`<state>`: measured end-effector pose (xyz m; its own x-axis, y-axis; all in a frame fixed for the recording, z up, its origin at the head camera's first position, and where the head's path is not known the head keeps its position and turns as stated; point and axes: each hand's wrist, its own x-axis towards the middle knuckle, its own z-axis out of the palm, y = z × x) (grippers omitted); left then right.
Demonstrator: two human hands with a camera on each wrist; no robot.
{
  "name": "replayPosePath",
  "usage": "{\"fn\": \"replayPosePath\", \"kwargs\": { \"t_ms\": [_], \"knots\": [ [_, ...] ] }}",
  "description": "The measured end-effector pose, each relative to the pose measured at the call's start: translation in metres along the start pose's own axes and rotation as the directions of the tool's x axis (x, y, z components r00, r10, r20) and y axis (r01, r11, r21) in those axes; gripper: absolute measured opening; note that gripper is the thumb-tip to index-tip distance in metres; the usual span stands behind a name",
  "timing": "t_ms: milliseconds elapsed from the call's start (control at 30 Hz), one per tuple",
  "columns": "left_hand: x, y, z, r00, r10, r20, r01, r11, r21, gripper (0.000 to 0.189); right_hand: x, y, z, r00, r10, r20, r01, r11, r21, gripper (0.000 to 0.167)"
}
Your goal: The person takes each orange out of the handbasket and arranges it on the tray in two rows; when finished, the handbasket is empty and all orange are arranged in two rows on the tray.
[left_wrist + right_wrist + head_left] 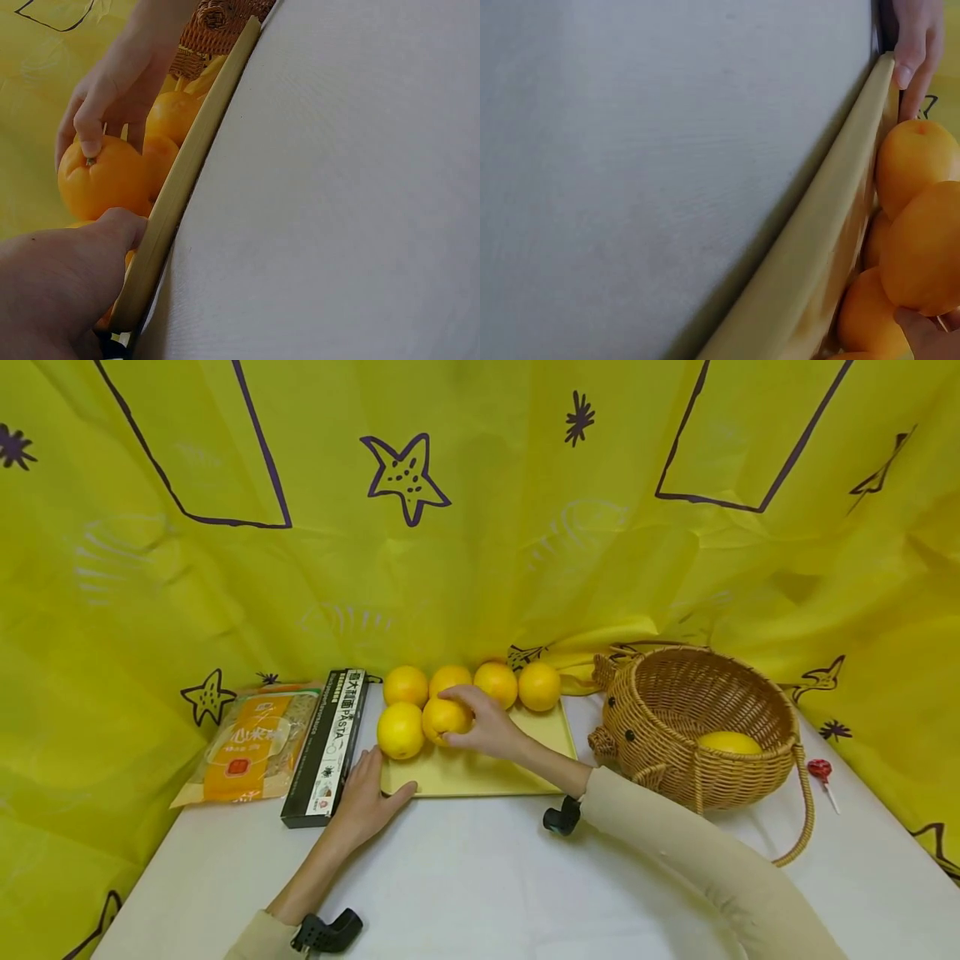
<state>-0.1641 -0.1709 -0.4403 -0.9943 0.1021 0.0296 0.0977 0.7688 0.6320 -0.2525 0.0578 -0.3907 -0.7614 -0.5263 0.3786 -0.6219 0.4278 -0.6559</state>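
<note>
My right hand (491, 727) grips an orange (446, 720) in the front row on a shallow pale-yellow tray (495, 777). Beside it on the left sits another front orange (400, 731). Behind them several more oranges (539, 686) form a back row along the tray's far side. My left hand (369, 806) rests at the tray's front left corner, its thumb on the rim and its fingers along the left edge, beside the pasta box. In the left wrist view, right-hand fingers (90, 135) press on the gripped orange near its stem end.
Left of the tray lie a black-and-white pasta box (326, 752) and an orange-labelled food packet (251, 747). A pig-shaped wicker basket (705, 777) stands at right with a yellow fruit (730, 742) inside. Beyond it lies a red lollipop (821, 770). Yellow cloth (480, 527) hangs behind.
</note>
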Motion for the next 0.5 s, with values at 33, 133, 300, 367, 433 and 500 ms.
{"fn": "replayPosePath", "kwargs": {
  "t_ms": [33, 133, 300, 367, 433, 500],
  "knots": [
    [0.0001, -0.0001, 0.0000, 1.000, 0.002, -0.003, -0.002, 1.000, 0.000, 0.092, -0.0002, 0.0009, 0.0006, 1.000, -0.019, 0.006, 0.019, 1.000, -0.014, 0.058],
    [0.0004, -0.0001, -0.0005, 1.000, -0.002, 0.005, 0.002, 1.000, -0.002, 0.092, -0.0017, 0.0041, 0.0016, 0.998, -0.057, 0.039, 0.060, 0.996, -0.066, 0.059],
    [0.0014, 0.0002, -0.0009, 1.000, -0.003, 0.011, 0.003, 1.000, -0.003, 0.092, -0.0048, 0.0088, 0.0005, 0.989, -0.092, 0.116, 0.108, 0.984, -0.139, 0.058],
    [0.0012, 0.0000, -0.0006, 1.000, 0.000, 0.007, 0.000, 1.000, -0.007, 0.092, -0.0053, 0.0096, -0.0002, 0.986, -0.098, 0.136, 0.118, 0.983, -0.143, 0.057],
    [0.0007, -0.0004, -0.0003, 1.000, 0.005, -0.002, -0.005, 1.000, -0.006, 0.092, -0.0056, 0.0091, -0.0008, 0.983, -0.092, 0.159, 0.115, 0.983, -0.141, 0.057],
    [0.0003, -0.0003, -0.0002, 1.000, 0.002, 0.001, -0.002, 1.000, -0.008, 0.091, -0.0058, 0.0084, -0.0015, 0.979, -0.085, 0.187, 0.113, 0.983, -0.142, 0.056]
  ]
}}
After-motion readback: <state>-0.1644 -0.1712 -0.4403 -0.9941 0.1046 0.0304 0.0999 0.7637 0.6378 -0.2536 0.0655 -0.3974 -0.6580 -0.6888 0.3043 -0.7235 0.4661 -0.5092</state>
